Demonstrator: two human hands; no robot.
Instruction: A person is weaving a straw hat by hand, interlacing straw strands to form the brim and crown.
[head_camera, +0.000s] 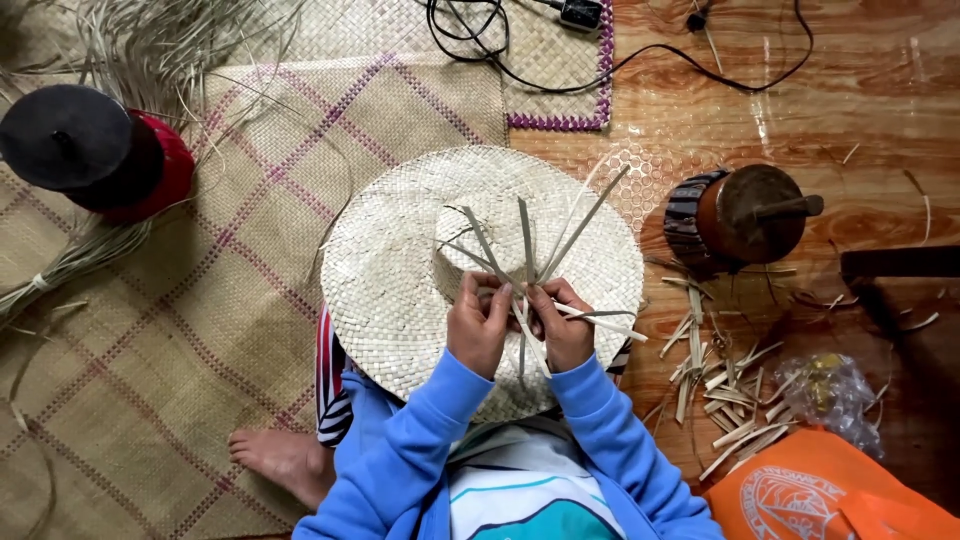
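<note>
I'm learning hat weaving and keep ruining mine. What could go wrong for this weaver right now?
The loose straw strips sticking up from the woven hat could slip from the left hand and right hand, perhaps loosening the weave. Stiff strips may crease or snap where they are bent.

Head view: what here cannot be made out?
- Woven straw hat: near rim hidden by both hands and blue sleeves.
- Left hand, right hand: fingertips hidden among loose strips; grip unclear.
- Orange bag: cut by the bottom edge.
- Clear plastic bag: contents too blurred.
</note>
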